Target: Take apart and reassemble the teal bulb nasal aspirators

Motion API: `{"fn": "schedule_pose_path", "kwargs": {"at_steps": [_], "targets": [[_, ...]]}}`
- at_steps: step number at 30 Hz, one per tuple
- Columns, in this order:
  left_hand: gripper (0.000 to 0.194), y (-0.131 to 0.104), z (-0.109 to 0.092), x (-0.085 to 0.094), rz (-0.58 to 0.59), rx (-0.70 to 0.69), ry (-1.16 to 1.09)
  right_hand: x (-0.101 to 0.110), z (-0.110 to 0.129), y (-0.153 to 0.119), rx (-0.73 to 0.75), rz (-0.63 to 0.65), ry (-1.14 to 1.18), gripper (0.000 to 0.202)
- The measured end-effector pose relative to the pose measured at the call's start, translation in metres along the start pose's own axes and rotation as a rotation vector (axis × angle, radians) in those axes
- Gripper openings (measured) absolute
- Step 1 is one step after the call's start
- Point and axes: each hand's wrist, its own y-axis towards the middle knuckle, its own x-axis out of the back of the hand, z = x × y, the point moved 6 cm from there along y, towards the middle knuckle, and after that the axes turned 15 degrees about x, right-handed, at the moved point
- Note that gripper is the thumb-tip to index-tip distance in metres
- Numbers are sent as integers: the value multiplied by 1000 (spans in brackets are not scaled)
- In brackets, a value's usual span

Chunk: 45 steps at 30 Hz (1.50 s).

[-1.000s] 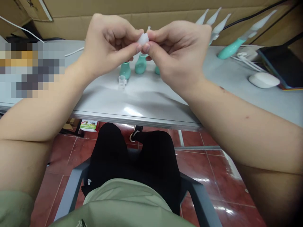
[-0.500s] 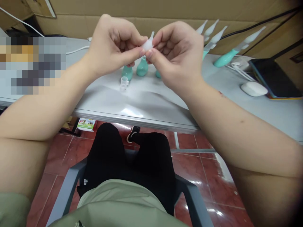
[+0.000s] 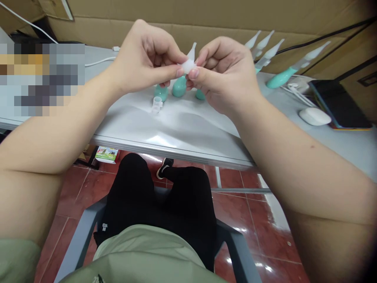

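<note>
A translucent white nozzle tip (image 3: pixel 190 63) is pinched between both hands above the table, its thin end pointing up. My left hand (image 3: pixel 156 57) grips its left side with thumb and forefinger. My right hand (image 3: pixel 225 72) pinches its right side the same way. Just below and behind the hands are teal bulbs (image 3: pixel 179 87), partly hidden by the fingers. A small clear plastic collar (image 3: pixel 157 104) lies in front of the leftmost bulb. Several teal bulbs with white tips (image 3: pixel 281 78) stand or lean at the right, behind my right hand.
On the right of the grey table (image 3: pixel 176 145) are a white rounded case (image 3: pixel 315 116), a dark phone (image 3: pixel 341 102) and white cables. A cardboard wall (image 3: pixel 206 17) runs along the back. The far left is pixelated.
The nozzle tip and both hands sit slightly lower and further right in the view. My right fingers have shifted their hold on the tip's base. The view itself has moved a little.
</note>
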Motion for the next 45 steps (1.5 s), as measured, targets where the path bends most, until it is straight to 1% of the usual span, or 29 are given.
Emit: {"fn": "schedule_pose_path", "kwargs": {"at_steps": [2,5,7,9,11,12,13,15,17,18,20,24,26,30,33,35,38,40,42,45], "targets": [[43,1,-1,0,11,12,32,-1,-2,0,-28,-10,36,60],[40,2,-1,1,29,-7,42,0,-2,0,-44,-43,106,59],[37,3,-2,6,31,-23,28,3,-2,1,-54,-54,130,52],[39,2,-6,12,50,-22,45,7,1,2,-12,-41,94,43],[46,0,-12,16,110,6,117,10,5,1,32,44,-17,37],[47,-2,-15,16,167,39,178,8,6,0,30,119,-77,35],[46,-4,-19,18,200,71,230,6,7,-3,7,207,-126,34],[33,-7,-21,18,283,171,331,-3,5,-12,-81,390,-176,28],[20,-11,-20,16,366,251,406,-11,6,-21,-144,517,-203,19],[16,-12,-19,14,399,278,432,-14,7,-24,-160,555,-222,15],[13,-12,-17,12,433,299,450,-17,10,-27,-160,584,-253,11],[20,-12,-13,10,469,305,476,-19,12,-27,-145,604,-278,11],[20,-13,-13,9,472,291,510,-21,11,-27,-158,654,-319,11],[10,-17,-9,7,510,299,590,-27,10,-29,-169,756,-397,10],[6,-21,-2,2,560,276,672,-28,8,-29,-169,778,-412,10],[9,-22,3,-1,572,256,726,-28,6,-29,-170,786,-402,12],[14,-22,7,-3,580,286,750,-27,5,-28,-170,785,-387,12],[16,-21,4,-3,566,306,717,-27,4,-29,-179,786,-387,11],[21,-20,-3,-2,554,300,652,-26,5,-29,-188,780,-385,13],[30,-18,-16,2,478,236,496,-23,7,-27,-180,741,-368,17]]}}
